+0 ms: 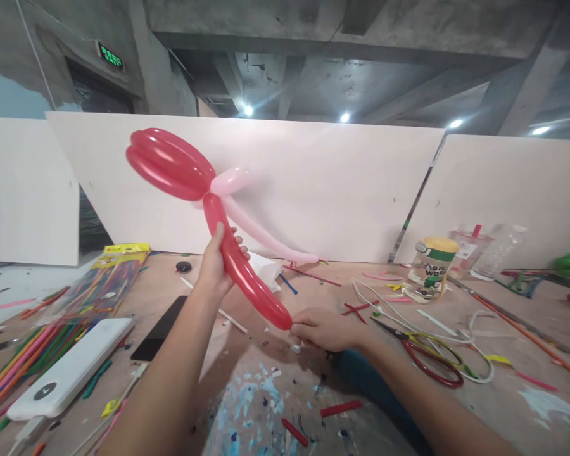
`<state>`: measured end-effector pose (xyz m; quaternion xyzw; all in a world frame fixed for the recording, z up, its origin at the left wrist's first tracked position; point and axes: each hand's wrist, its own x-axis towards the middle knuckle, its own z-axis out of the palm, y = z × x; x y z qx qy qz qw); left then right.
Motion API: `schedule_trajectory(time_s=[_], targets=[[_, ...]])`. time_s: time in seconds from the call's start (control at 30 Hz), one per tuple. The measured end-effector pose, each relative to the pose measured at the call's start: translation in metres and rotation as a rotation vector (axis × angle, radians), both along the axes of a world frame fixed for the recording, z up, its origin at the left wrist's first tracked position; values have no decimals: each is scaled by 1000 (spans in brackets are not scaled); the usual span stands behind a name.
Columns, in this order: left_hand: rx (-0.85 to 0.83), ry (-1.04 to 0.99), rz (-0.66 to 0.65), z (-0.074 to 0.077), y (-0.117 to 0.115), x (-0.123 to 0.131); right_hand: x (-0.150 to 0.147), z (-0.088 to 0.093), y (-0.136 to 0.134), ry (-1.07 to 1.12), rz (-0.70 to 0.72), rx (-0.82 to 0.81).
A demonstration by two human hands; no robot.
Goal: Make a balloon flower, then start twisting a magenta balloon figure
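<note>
I hold up a twisted balloon figure: red looped petals [168,163] at the top, a long red balloon stem [247,275] slanting down to the right, and pale pink balloon pieces [261,234] trailing behind. My left hand [215,263] is wrapped round the middle of the red stem. My right hand [323,329] rests low near the table and pinches the stem's lower tip.
On the table lie a pack of uninflated balloons [107,278], loose coloured balloons [23,351], a white power bank [73,367], a black phone [159,329], red-handled scissors [430,358], white cable [408,313], a yellow-lidded jar [432,266], plastic cups [470,250]. White panels [337,190] stand behind.
</note>
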<state>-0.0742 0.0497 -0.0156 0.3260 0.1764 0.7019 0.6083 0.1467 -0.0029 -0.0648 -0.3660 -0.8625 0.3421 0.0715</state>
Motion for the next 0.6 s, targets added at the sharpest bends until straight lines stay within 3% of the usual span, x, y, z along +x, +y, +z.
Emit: schedule_trajectory(time_s=[0.2,0.6], targets=[[35,-39,99,9,7,-25,26,7,-4,-161,-9,-105],[65,-61,140,13,8,-32,39,25,-23,-215,-87,-119]])
